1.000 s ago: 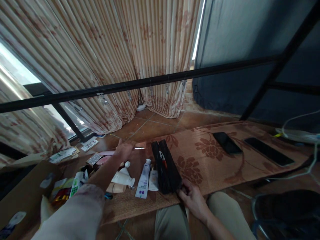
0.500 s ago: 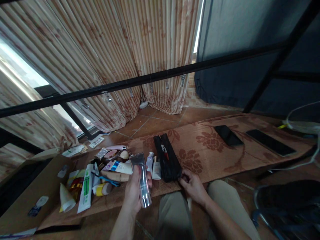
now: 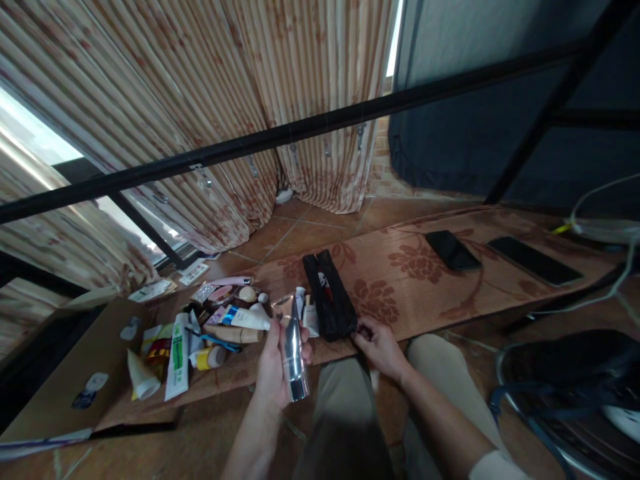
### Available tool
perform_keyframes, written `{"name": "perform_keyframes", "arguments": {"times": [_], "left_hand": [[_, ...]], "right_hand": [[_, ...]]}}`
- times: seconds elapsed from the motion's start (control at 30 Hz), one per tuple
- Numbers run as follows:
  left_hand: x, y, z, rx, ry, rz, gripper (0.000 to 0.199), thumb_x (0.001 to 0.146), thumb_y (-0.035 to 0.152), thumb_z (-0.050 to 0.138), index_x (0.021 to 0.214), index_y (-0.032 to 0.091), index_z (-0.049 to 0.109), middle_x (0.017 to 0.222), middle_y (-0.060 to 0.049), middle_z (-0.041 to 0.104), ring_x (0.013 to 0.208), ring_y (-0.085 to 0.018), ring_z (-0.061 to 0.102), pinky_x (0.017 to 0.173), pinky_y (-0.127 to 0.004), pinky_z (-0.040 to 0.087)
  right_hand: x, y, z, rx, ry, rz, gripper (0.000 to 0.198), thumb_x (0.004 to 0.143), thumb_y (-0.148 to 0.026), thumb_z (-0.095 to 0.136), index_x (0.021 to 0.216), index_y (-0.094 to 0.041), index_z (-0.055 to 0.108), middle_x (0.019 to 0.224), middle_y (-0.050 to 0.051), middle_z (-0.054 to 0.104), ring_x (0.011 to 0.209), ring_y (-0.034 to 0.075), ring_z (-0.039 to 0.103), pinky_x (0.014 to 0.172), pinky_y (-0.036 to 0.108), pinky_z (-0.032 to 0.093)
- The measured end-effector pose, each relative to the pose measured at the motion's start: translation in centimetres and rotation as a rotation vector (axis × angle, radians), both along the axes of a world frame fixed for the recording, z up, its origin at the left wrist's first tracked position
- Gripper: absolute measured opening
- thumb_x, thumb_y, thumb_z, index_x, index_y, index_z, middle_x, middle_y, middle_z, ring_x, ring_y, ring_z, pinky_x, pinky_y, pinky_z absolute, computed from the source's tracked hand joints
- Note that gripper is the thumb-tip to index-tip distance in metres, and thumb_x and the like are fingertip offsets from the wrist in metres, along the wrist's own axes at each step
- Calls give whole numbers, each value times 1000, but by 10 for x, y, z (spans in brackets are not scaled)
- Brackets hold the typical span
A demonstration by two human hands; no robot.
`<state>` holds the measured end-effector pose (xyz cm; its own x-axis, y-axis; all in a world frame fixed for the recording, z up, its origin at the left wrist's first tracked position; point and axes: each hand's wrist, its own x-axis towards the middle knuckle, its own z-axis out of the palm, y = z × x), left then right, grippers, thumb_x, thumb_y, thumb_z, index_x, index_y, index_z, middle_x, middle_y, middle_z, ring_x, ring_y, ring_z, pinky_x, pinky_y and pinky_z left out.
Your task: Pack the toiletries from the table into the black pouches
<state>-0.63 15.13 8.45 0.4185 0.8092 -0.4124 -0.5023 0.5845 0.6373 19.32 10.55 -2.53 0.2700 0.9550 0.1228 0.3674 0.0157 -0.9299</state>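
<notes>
My left hand (image 3: 274, 363) is wrapped round a shiny silver squeeze tube (image 3: 294, 353), its cap end pointing down toward me. Just right of it lies a black zip pouch (image 3: 333, 300), its top unzipped, with something red and white showing in the opening. The fingers of my right hand (image 3: 377, 345) pinch the near right corner of that pouch. Between the silver tube and the pouch lie a light tube (image 3: 311, 319) and a small white-capped tube (image 3: 300, 299), both partly hidden.
Several cosmetics lie at left, among them a green-and-white tube (image 3: 178, 360), a blue-and-white tube (image 3: 245, 317) and a yellow-labelled bottle (image 3: 209, 358). A cardboard box (image 3: 65, 380) stands at far left. Two phones, a smaller one (image 3: 453, 250) and a longer one (image 3: 535, 260), rest on the patterned cloth (image 3: 415, 293).
The silver tube in my left hand has turned slightly, showing a shinier side. My right hand stays on the pouch corner. The whole view has shifted a little.
</notes>
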Motion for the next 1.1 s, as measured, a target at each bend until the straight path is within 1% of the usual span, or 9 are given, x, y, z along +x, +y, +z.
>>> {"name": "perform_keyframes", "arguments": {"times": [0.13,0.23,0.43,0.57,0.7,0.77,0.83,0.93,1.1], "left_hand": [[-3,-5,-1,4,-42,-12,43,82,58,55,85,16,61,56,2,48,42,-7,43,41,-20,37],[-6,-7,-3,20,-60,-14,44,81,59,56,83,16,59,53,4,44,40,-7,41,41,-19,35],[-9,-9,-8,52,-29,8,46,77,63,59,81,17,57,47,6,42,39,-7,41,42,-19,35],[-11,-11,-8,17,17,25,47,75,63,61,81,16,56,51,5,47,43,-7,46,43,-18,36],[-14,-13,-8,-32,-7,18,39,78,54,64,85,16,56,57,4,51,46,-7,48,45,-18,40],[-15,-15,-9,-42,-13,8,32,78,45,66,88,16,56,60,4,52,48,-7,48,46,-18,41],[-17,-17,-10,-31,0,9,27,76,34,70,89,16,56,62,3,53,51,-7,50,48,-18,42],[-18,-19,-12,12,52,25,30,67,21,74,90,15,55,64,3,55,52,-7,51,49,-18,42],[-16,-21,-14,85,129,82,40,56,12,75,91,15,56,67,3,56,52,-6,52,51,-18,41]], "right_hand": [[1,0,0,3,-20,0,6,75,-22,52,71,-19,55,60,-3,47,56,11,44,52,22,34],[1,-1,-1,-7,-25,-7,5,74,-22,53,72,-18,56,60,-3,48,55,11,44,52,22,35],[1,-3,-2,-16,-32,-8,9,76,-24,54,79,-18,59,60,-3,48,55,12,46,53,23,35],[1,-3,-3,-5,-34,-15,9,77,-25,54,77,-18,59,61,-3,49,55,12,46,54,23,36],[1,-4,-2,2,-56,-18,9,77,-25,54,77,-18,59,61,-2,51,56,12,46,53,23,36],[1,-4,-1,3,-72,-15,9,77,-26,54,78,-18,59,62,-2,51,57,13,47,54,23,36],[1,-4,-1,-1,-74,-16,10,78,-26,54,78,-18,59,62,-2,51,56,13,47,55,23,36],[1,-4,-2,0,-64,-17,10,78,-27,54,78,-18,59,61,-2,51,56,13,47,54,23,36],[2,-3,-5,4,-60,-4,10,78,-28,54,78,-18,59,62,-2,51,56,13,48,55,23,37]]}}
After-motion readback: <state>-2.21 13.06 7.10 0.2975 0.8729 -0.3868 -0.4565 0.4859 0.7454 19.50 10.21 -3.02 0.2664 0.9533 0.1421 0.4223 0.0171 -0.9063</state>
